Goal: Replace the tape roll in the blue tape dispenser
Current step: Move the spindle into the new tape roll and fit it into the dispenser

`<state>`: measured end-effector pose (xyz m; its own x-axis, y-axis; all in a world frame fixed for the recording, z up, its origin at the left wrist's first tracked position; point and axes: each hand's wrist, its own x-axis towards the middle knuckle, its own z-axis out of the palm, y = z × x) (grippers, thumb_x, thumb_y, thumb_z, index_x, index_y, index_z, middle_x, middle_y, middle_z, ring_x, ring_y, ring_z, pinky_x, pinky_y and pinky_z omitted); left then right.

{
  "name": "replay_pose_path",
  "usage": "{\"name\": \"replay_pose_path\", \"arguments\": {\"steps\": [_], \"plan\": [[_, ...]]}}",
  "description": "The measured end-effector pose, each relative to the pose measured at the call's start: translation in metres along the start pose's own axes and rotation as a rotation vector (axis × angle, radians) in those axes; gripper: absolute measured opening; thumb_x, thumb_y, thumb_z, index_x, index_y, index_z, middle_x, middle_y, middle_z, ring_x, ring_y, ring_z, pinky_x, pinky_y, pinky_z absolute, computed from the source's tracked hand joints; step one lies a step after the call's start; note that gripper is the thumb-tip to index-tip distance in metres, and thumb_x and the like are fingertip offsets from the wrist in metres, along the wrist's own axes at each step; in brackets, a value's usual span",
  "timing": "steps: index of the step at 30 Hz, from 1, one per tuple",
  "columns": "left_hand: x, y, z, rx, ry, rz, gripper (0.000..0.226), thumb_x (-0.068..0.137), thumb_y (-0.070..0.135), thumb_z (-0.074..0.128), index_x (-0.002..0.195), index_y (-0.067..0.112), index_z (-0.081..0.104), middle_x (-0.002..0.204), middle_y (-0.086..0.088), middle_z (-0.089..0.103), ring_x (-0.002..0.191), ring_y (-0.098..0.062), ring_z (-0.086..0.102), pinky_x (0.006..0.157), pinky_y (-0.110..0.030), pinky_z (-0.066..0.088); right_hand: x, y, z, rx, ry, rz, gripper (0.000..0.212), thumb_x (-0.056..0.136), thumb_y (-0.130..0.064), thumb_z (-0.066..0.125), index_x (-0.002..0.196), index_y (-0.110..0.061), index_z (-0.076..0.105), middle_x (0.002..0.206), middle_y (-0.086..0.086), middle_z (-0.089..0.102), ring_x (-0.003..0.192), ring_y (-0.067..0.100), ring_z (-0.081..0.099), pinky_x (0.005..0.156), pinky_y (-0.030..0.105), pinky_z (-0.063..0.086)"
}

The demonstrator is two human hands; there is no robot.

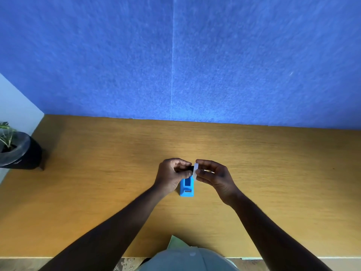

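The blue tape dispenser [187, 187] stands on the wooden desk [273, 173], its roll bay seen from above and its cutter end toward me. Just above it, my right hand [213, 176] pinches a whitish, clear tape roll [195, 169] held on edge. My left hand [172, 174] is closed on a small black piece [190, 168], seemingly the roll's core, which meets the roll's left side. Both hands hover over the far end of the dispenser and hide part of it.
A dark plant pot [19, 151] with green leaves stands at the desk's far left. A blue felt wall panel [175, 55] rises behind the desk. The desk's front edge [293, 257] runs just before my body.
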<state>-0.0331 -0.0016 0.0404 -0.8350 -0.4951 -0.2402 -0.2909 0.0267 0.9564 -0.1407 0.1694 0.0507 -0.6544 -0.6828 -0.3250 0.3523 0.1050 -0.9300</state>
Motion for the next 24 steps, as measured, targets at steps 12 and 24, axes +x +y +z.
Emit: {"name": "replay_pose_path", "arguments": {"steps": [12,24], "plan": [[-0.0008,0.0002,0.001,-0.041,-0.044,-0.03,0.032,0.08,-0.005,0.08,0.112,-0.002,0.075,0.105,-0.013,0.078,0.1,-0.025,0.076,0.091,-0.047,0.062,-0.0031,0.0004,0.0036,0.026,0.01,0.014,0.049,0.08,-0.021,0.085,0.125,-0.009,0.075,0.117,0.013,0.078,0.11,0.026,0.076,0.088,0.034,0.063],[-0.0015,0.0011,0.0051,0.046,0.055,-0.015,0.03,0.082,-0.002,0.08,0.098,0.022,0.074,0.095,0.006,0.077,0.092,-0.01,0.076,0.079,-0.037,0.066,-0.0018,0.0002,0.0106,-0.098,-0.021,-0.029,0.036,0.096,-0.005,0.071,0.132,-0.004,0.071,0.124,0.01,0.079,0.121,0.025,0.073,0.104,0.037,0.058]]}}
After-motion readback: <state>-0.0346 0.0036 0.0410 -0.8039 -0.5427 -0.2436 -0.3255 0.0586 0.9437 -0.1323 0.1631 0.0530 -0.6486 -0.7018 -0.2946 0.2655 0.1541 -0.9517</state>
